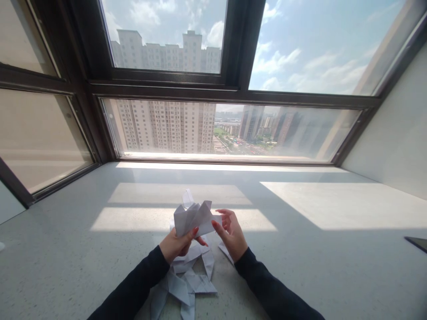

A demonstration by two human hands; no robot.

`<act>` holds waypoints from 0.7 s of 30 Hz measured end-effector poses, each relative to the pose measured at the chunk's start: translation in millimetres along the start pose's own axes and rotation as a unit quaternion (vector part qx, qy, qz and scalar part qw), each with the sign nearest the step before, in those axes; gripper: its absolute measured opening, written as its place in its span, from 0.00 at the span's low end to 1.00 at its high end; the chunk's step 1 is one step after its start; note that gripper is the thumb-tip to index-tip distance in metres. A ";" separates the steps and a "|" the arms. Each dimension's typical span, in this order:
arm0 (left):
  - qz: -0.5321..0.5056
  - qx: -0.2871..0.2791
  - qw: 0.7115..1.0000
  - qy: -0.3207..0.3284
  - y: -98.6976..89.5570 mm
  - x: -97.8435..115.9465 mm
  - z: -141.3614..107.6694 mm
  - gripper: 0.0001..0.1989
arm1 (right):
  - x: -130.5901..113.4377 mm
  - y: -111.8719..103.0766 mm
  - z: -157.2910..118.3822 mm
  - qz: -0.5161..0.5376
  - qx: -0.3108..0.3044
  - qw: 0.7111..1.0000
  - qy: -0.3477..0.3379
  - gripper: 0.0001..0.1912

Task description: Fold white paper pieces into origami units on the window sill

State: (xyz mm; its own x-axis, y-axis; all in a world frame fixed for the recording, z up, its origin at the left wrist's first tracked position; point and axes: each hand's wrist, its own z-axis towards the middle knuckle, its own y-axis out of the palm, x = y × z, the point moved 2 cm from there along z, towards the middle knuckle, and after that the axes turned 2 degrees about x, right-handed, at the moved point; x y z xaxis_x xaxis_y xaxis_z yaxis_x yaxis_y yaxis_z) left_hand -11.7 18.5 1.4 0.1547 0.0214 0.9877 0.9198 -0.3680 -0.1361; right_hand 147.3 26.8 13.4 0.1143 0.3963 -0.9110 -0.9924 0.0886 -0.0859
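Observation:
A folded white paper piece with several pointed flaps is held up above the sill. My left hand grips its lower left side, thumb pressed on the front face. At the paper's right end, my right hand has a flap between thumb and fingers. Beneath both hands lies a loose pile of folded paper strips, partly hidden by my left hand and the held piece. Another folded paper shows beside my right wrist, mostly covered by it.
The pale speckled sill spreads out on both sides, with bright patches of sunlight. Behind it stands a dark-framed window. The corner of a dark flat object lies at the far right.

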 end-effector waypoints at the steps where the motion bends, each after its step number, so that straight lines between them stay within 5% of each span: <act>1: -0.015 0.003 1.000 -0.006 -0.3 -0.6 0.4 0.22 | 1.8 3.1 0.4 0.026 -0.019 0.999 0.024 0.16; 6: -0.082 -0.057 0.995 -0.019 9.1 -0.1 -1.6 0.19 | -1.6 5.9 -1.8 0.038 -0.034 0.998 0.035 0.13; 10: -0.172 -0.142 0.974 -0.050 18.4 5.2 -8.7 0.25 | -14.9 -0.3 -8.4 -0.078 0.002 0.994 -0.077 0.09; 15: -0.254 -0.222 0.938 -0.079 21.7 9.0 -16.7 0.28 | -30.8 4.0 -18.8 -0.226 -0.018 0.944 -0.239 0.08; 21: -0.291 -0.247 0.921 -0.080 21.6 5.2 -15.9 0.26 | -34.1 7.8 -21.4 -0.280 -0.033 0.919 -0.277 0.08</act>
State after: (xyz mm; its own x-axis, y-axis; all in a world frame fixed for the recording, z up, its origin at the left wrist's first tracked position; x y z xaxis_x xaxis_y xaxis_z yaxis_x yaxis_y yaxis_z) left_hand 3.2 -4.1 4.8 -0.2251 0.4710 0.8529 0.5939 -0.6276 0.5033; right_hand 134.6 -5.7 35.2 0.5950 0.7115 -0.3738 -0.7698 0.3708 -0.5194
